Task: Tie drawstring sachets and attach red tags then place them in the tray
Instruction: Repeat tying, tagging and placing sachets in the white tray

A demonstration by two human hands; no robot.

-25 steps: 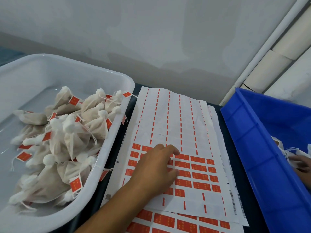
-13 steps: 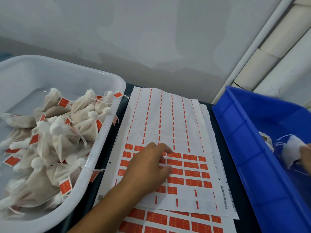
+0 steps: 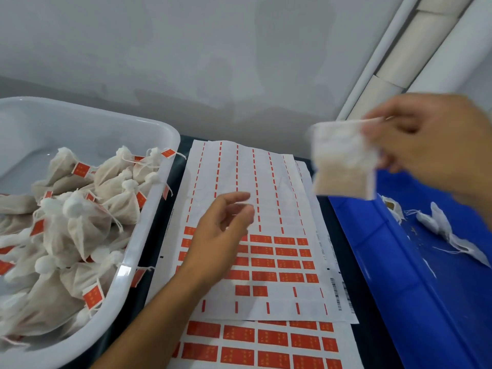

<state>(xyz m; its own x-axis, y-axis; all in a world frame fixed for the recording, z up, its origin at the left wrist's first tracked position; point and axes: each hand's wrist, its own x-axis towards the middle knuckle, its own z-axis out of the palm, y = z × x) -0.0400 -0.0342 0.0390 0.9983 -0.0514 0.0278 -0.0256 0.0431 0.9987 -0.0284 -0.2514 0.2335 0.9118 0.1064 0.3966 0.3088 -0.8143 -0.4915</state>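
Sachet [image 3: 343, 158] is pinched at its top edge by the right hand [image 3: 431, 145], held in the air above the blue bin [image 3: 426, 275], blurred. Left hand [image 3: 221, 235] is raised over the red tag sheet [image 3: 255, 235], fingers loosely curled, grip empty. Tied, tagged sachets are piled in the white tray [image 3: 149, 235] at left.

Glossy white plastic tray [image 3: 149, 209], matt gauzy cloth sachets [image 3: 80, 230], seemingly smooth paper sticker sheet [image 3: 266, 182]
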